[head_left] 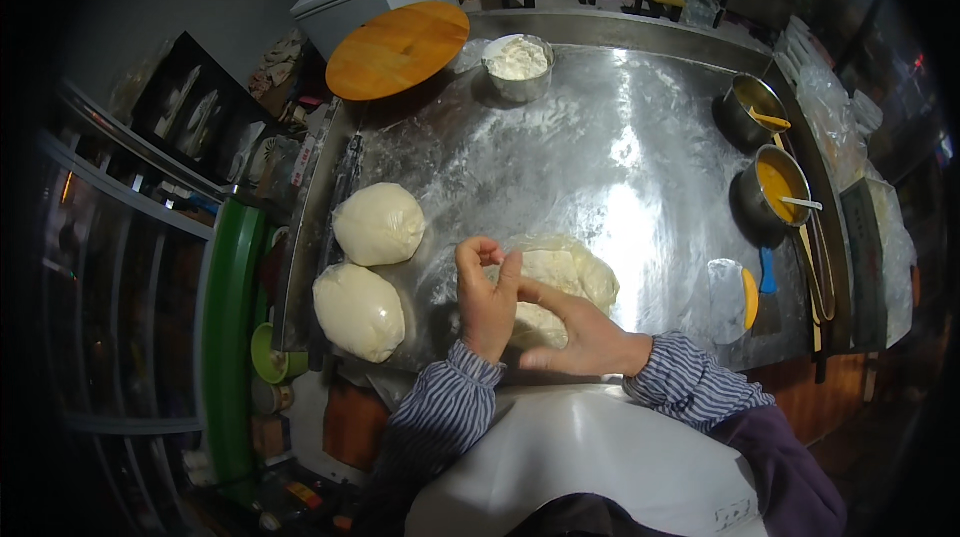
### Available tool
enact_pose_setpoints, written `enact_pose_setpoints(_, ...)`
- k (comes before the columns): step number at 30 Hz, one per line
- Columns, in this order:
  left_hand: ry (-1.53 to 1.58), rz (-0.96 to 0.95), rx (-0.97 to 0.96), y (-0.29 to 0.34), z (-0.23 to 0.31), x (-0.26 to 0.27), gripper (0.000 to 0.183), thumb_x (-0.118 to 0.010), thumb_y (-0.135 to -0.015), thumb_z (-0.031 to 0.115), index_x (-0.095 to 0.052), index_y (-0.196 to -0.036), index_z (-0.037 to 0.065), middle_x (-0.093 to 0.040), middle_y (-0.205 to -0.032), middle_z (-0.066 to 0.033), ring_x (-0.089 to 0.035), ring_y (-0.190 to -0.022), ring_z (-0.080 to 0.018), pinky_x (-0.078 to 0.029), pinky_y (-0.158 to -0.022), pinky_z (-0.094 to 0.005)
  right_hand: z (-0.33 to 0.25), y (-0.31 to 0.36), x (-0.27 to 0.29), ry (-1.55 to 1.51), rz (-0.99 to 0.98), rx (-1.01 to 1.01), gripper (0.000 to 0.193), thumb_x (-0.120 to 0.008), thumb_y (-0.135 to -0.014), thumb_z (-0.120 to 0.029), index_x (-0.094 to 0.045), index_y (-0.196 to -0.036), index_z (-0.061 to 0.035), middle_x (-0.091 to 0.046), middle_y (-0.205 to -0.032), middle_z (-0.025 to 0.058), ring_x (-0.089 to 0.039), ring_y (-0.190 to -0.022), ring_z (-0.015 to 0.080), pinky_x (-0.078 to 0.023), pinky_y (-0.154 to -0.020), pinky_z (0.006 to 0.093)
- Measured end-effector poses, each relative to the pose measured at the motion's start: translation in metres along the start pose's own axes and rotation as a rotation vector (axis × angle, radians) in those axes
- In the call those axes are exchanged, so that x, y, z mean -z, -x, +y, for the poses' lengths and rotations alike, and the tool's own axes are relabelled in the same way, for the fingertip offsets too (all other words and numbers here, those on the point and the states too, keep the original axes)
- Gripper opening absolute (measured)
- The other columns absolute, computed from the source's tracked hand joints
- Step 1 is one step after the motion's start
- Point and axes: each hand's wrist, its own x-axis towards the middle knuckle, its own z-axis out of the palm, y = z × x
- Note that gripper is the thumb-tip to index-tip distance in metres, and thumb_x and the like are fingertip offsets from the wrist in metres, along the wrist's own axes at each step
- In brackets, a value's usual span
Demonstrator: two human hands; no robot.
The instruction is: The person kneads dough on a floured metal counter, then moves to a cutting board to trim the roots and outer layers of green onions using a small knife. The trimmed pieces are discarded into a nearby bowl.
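Note:
My left hand [487, 312] is raised over the near edge of the metal worktop, its fingers loosely curled and the thumb standing apart. From the right, my right hand [590, 337] reaches across with thumb and forefinger spread, its fingertips meeting the left hand around the thumb. Neither hand shows anything in its grasp. Beneath and just beyond them lies a flattened piece of pale dough [597, 282] with clear plastic about it, partly hidden by my hands. Two smooth, rounded dough lumps, a far one [378, 224] and a near one [360, 313], sit to the left, seemingly wrapped in clear film.
Flour streaks the worktop [450, 147]. At its far side are a bowl of flour [520, 62] and a round wooden board [398, 50]. Along the right stand two metal pots [757, 107] [775, 182], a clear scraper with a yellow handle [749, 299] and long sticks [808, 277].

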Motion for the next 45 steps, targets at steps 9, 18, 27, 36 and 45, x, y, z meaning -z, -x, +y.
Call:
enact_pose_setpoints(9,-0.544,-0.053,-0.512,0.018,0.009,-0.003,0.091,-0.078,-0.070,0.010,-0.022,-0.140,-0.004,-0.052,-0.121,-0.0203,-0.051,-0.112,-0.0324,-0.038,-0.100,-0.0420,0.032,0.002,-0.013,-0.553,0.326,-0.414,0.020,-0.043,-0.100,-0.014,-0.047,-0.114,-0.0001,-0.061,-0.085,0.0071,-0.060,-0.075,0.0115,-0.049,-0.068,0.0230)
enact_pose_setpoints(18,-0.093,-0.097,-0.244,0.015,0.005,0.008,0.074,-0.069,-0.085,0.020,-0.027,-0.142,-0.001,-0.048,-0.131,-0.0204,-0.050,-0.119,-0.0314,-0.038,-0.105,-0.0406,0.055,0.001,0.009,-0.465,0.251,-0.594,0.040,-0.043,-0.101,-0.024,-0.051,-0.134,-0.0025,-0.064,-0.115,0.0105,-0.060,-0.104,0.0154,-0.046,-0.093,0.0271)
enact_pose_setpoints(27,0.006,-0.538,-0.250,0.044,-0.003,-0.032,0.089,-0.025,-0.095,0.064,0.007,-0.151,0.003,-0.003,-0.155,-0.0277,-0.007,-0.144,-0.0416,-0.011,-0.117,-0.0483,0.034,-0.035,-0.009,-0.967,0.525,-0.547,0.073,-0.028,-0.100,-0.056,-0.019,-0.150,-0.0031,-0.026,-0.154,0.0130,-0.027,-0.142,0.0239,-0.020,-0.117,0.0387)
enact_pose_setpoints(36,0.903,-0.374,0.533,0.023,0.012,-0.009,0.081,-0.027,-0.098,0.060,-0.013,-0.148,-0.002,-0.020,-0.154,-0.0211,-0.022,-0.143,-0.0326,-0.022,-0.116,-0.0424,0.049,-0.013,-0.015,0.307,-0.037,0.023,0.062,-0.040,-0.097,-0.042,-0.032,-0.145,-0.0044,-0.029,-0.152,0.0195,-0.024,-0.143,0.0332,-0.010,-0.116,0.0527)
enact_pose_setpoints(45,0.070,-0.187,0.221,0.009,-0.042,0.056,0.054,-0.059,-0.094,0.020,-0.039,-0.139,-0.002,-0.040,-0.142,-0.0228,-0.041,-0.133,-0.0294,-0.034,-0.109,-0.0365,0.141,0.067,0.045,0.282,0.555,-0.459,0.042,-0.057,-0.089,-0.013,-0.051,-0.128,-0.0006,-0.055,-0.127,0.0179,-0.053,-0.117,0.0315,-0.043,-0.098,0.0362)
